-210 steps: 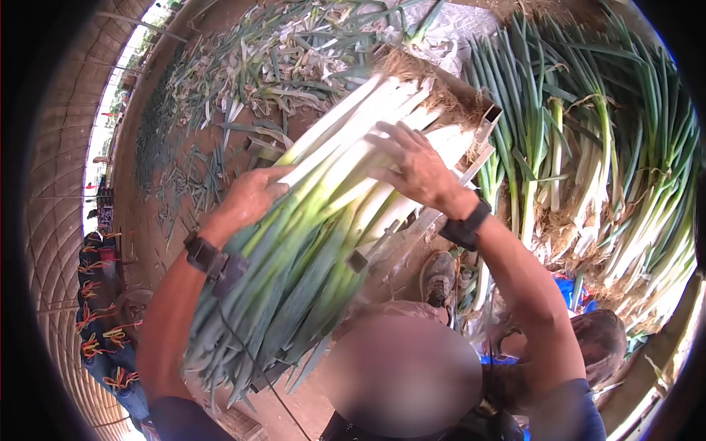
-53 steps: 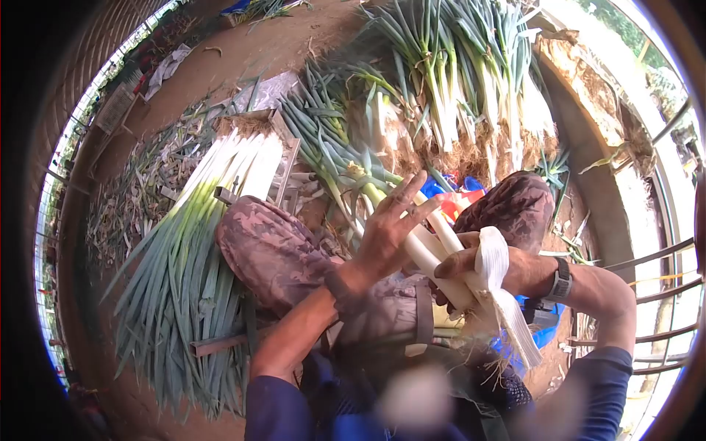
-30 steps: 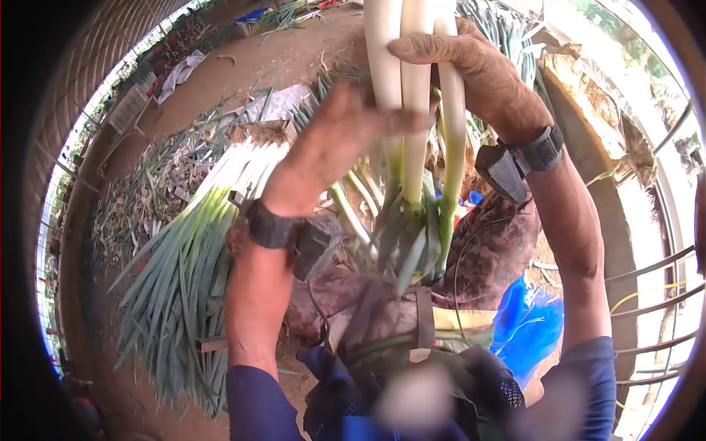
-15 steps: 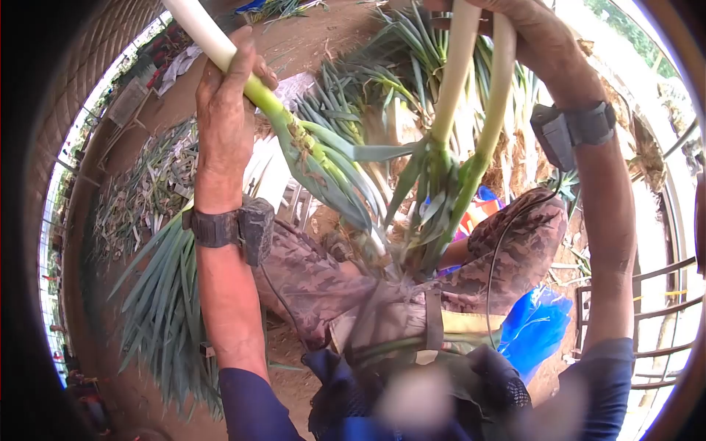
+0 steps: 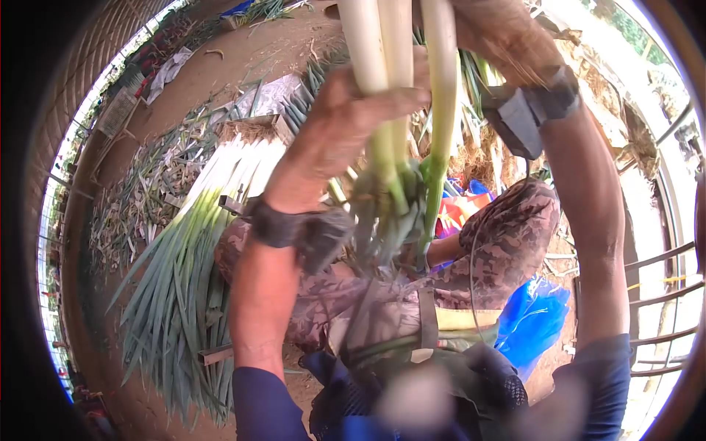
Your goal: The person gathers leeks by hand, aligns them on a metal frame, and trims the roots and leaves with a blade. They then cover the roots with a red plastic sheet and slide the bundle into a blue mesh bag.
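Three thick white stalks of leek (image 5: 397, 59) stand upright in front of me, their green leaves hanging down toward my lap and blurred. My left hand (image 5: 346, 121) is wrapped round the two left-hand stalks below their white part. At the top edge my right hand (image 5: 489, 33) is closed on the stalks, its fingers partly hidden behind them and cut off by the frame. Both wrists carry dark strapped-on devices. To my left lies a neat pile of trimmed leeks (image 5: 184, 257), white ends away from me.
More leeks with roots (image 5: 471, 125) lie ahead, behind the held stalks. Leaf scraps (image 5: 140, 198) cover the ground at far left. A blue plastic sheet (image 5: 533, 323) is by my right knee. Metal bars (image 5: 665, 298) line the right side, and a small metal rack holds the pile.
My left hand has swung right and down with its leek, bringing it upright beside the two in my right hand. My right hand has shifted slightly left. The pile at left is now uncovered.
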Motion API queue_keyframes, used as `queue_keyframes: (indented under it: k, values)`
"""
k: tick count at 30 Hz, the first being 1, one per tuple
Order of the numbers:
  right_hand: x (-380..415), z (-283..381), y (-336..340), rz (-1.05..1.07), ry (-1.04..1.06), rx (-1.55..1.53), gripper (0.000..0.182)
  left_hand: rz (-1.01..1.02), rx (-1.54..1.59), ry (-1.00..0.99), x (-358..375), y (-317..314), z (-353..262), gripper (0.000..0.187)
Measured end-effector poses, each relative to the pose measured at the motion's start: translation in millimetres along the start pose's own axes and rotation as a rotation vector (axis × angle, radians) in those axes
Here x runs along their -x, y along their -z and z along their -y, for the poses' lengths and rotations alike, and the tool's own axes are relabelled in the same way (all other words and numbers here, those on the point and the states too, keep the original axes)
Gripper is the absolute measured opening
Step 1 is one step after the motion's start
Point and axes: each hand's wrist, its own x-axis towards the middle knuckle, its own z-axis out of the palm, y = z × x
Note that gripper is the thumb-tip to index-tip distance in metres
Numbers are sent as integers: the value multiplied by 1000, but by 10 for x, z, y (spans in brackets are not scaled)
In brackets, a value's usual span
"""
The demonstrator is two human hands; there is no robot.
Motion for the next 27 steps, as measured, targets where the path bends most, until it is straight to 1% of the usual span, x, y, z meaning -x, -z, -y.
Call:
queue_keyframes:
  k: [2,3,5,6,8,9,10,12,13,14,16,17,18,19,20,22,23,25,26,27]
  values:
    - [-91,-157,149,180,83,-61,58,53,242,37,1,-68,45,46]
    - [-71,-125,132,177,81,-65,58,53,244,42,8,-52,81,46]
    - [-8,10,113,11,-1,214,58,41,78,-11,8,36,151,49]
    - [-5,43,181,11,-4,209,58,39,79,-6,10,86,160,49]
    - [-41,105,355,-2,27,449,59,-51,52,-25,15,248,158,48]
    - [-24,114,405,-189,24,579,58,-49,56,-19,37,349,167,48]
    - [5,136,396,-184,27,573,58,-54,50,-17,62,374,112,48]
    - [103,195,399,-363,123,560,59,-147,-65,-25,100,407,-44,50]
    - [95,244,592,-291,145,587,64,-200,-24,-14,135,422,-116,51]
    - [149,219,759,-289,144,582,64,-224,54,-17,133,503,-115,51]
    - [116,216,625,-378,111,464,69,-236,109,-16,122,655,-112,48]
    - [117,156,549,-273,95,434,73,-238,109,-20,100,675,-80,48]
    - [45,-12,495,-228,77,329,78,-147,118,-14,56,623,-62,48]
    - [-32,-184,272,-58,64,141,77,-52,132,-8,-1,501,-66,47]
    - [-41,-316,36,83,-18,-57,72,13,-6,34,-25,292,-28,50]
    - [47,-287,-56,109,7,-40,68,15,92,17,-19,121,44,58]
    - [49,-282,-44,112,5,-39,68,12,93,15,3,128,25,58]
    - [130,-285,-29,19,-31,-33,65,59,-180,213,113,88,-77,64]
    - [123,-271,17,19,-31,-27,65,61,-178,208,196,113,-27,64]
    - [104,-257,96,-71,-57,14,61,112,-360,188,312,153,103,67]
